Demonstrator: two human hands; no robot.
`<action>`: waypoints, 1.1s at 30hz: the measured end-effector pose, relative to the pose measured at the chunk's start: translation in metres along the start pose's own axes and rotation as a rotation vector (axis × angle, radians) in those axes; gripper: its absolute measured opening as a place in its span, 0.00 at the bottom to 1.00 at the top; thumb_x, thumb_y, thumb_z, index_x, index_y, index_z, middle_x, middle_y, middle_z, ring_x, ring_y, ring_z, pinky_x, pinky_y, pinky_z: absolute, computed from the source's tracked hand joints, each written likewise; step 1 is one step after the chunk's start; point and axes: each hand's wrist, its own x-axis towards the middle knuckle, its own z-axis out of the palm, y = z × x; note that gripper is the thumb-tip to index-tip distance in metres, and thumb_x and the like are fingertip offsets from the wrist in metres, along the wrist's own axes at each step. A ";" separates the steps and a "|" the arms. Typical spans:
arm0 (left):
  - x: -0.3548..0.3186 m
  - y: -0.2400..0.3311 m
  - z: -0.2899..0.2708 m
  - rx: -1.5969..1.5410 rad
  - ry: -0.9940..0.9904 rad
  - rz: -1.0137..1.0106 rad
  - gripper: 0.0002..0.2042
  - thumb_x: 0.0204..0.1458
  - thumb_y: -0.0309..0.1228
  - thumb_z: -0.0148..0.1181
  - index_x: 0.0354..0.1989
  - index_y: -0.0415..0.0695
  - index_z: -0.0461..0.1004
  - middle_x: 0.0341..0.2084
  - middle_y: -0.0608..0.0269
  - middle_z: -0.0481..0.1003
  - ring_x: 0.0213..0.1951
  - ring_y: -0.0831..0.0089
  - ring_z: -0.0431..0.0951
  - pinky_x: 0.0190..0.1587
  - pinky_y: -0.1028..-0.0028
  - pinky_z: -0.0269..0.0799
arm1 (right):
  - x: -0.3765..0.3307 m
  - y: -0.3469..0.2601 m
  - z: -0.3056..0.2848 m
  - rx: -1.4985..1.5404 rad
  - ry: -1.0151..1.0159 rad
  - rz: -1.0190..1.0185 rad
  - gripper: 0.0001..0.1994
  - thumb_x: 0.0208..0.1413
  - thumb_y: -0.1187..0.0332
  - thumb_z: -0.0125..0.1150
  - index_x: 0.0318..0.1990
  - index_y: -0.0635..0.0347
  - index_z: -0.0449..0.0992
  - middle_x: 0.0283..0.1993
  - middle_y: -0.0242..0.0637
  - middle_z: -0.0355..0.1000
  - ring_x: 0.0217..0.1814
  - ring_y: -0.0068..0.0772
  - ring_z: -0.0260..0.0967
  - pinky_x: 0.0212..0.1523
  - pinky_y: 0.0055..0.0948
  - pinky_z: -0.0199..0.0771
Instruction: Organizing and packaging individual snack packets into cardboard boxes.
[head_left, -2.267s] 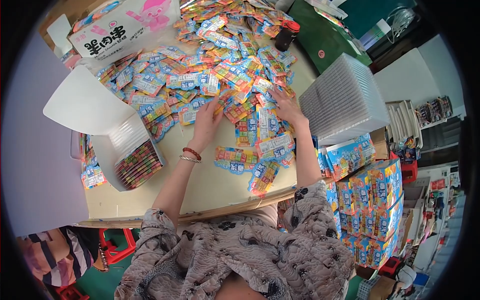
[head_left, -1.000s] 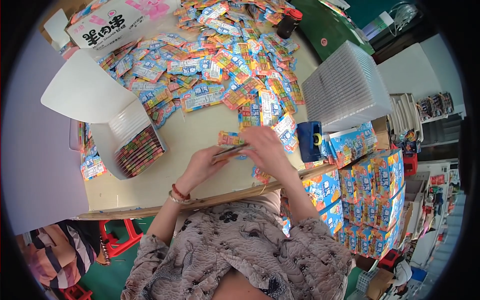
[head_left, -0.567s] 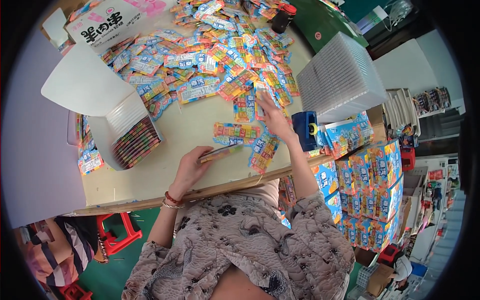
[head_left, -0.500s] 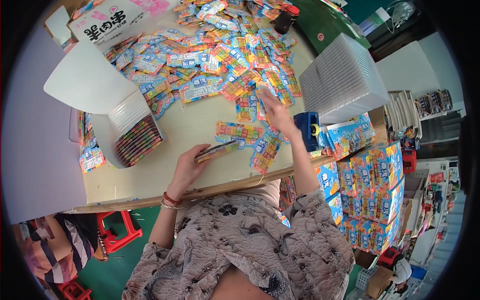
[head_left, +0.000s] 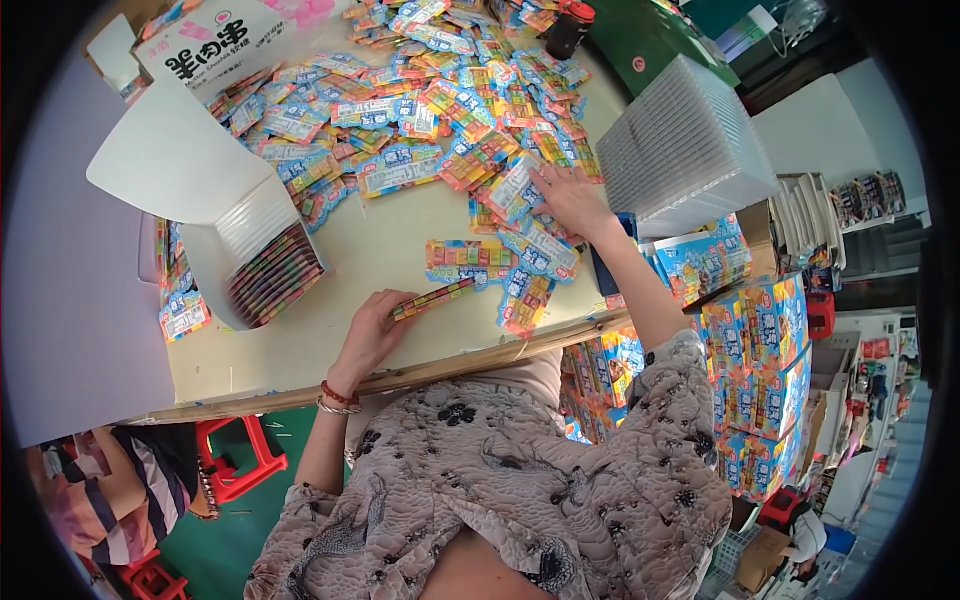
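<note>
My left hand [head_left: 372, 326] grips a thin stack of colourful flat packets [head_left: 435, 296], held on edge against the pale table [head_left: 400, 240]. My right hand [head_left: 566, 197] reaches forward and lies flat on packets at the near edge of a big loose pile of colourful packets [head_left: 430, 90]. A few loose packets [head_left: 505, 265] lie between the two hands. An open white carton [head_left: 262, 262], partly filled with packets standing on edge, sits to the left of my left hand.
A stack of white ribbed trays [head_left: 686, 150] stands at the right. Printed colourful boxes [head_left: 760, 350] are stacked beside the table on the right. A white printed box [head_left: 215, 45] is at the back left. A red stool [head_left: 235, 460] stands below the table edge.
My right hand has moved from the stack near my body out to the loose pile. My left hand stays on the table holding the stack.
</note>
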 end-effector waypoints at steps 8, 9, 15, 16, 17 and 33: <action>-0.009 -0.001 -0.004 0.073 -0.038 0.026 0.14 0.48 0.20 0.60 0.46 0.40 0.73 0.38 0.56 0.75 0.43 0.58 0.74 0.45 0.66 0.70 | 0.006 0.004 -0.022 -0.108 0.058 -0.248 0.36 0.48 0.64 0.64 0.66 0.52 0.56 0.65 0.44 0.57 0.68 0.41 0.55 0.64 0.47 0.57; -0.009 -0.001 -0.004 0.073 -0.056 0.059 0.14 0.48 0.20 0.60 0.45 0.40 0.73 0.38 0.56 0.75 0.43 0.58 0.73 0.45 0.66 0.70 | 0.010 0.007 -0.016 -0.097 0.128 -0.308 0.35 0.49 0.66 0.63 0.66 0.52 0.56 0.65 0.44 0.57 0.68 0.41 0.56 0.64 0.46 0.58; -0.013 -0.005 0.002 -0.008 -0.065 0.086 0.19 0.48 0.18 0.60 0.50 0.40 0.69 0.47 0.55 0.70 0.45 0.61 0.73 0.47 0.68 0.72 | 0.032 -0.015 -0.029 -0.118 0.249 -0.366 0.26 0.47 0.71 0.58 0.58 0.54 0.64 0.45 0.37 0.71 0.51 0.35 0.70 0.61 0.39 0.64; -0.014 -0.009 0.004 -0.086 -0.038 0.047 0.23 0.47 0.17 0.61 0.54 0.41 0.66 0.50 0.54 0.68 0.46 0.63 0.74 0.48 0.69 0.73 | 0.029 -0.029 -0.040 -0.082 0.317 -0.401 0.21 0.46 0.71 0.57 0.51 0.55 0.67 0.35 0.33 0.71 0.42 0.34 0.72 0.56 0.38 0.67; -0.017 -0.013 0.008 -0.086 -0.035 0.042 0.23 0.47 0.17 0.61 0.54 0.41 0.66 0.50 0.54 0.68 0.46 0.63 0.74 0.48 0.69 0.73 | 0.026 -0.048 -0.046 -0.079 0.317 -0.406 0.21 0.46 0.71 0.57 0.51 0.55 0.67 0.35 0.33 0.71 0.42 0.34 0.72 0.56 0.38 0.67; -0.011 -0.022 0.008 -0.145 0.202 -0.033 0.50 0.33 0.26 0.77 0.66 0.43 0.49 0.49 0.57 0.65 0.50 0.65 0.69 0.50 0.69 0.72 | -0.044 -0.167 -0.029 1.269 0.057 -0.106 0.13 0.57 0.64 0.57 0.46 0.61 0.76 0.42 0.45 0.75 0.45 0.48 0.72 0.47 0.38 0.71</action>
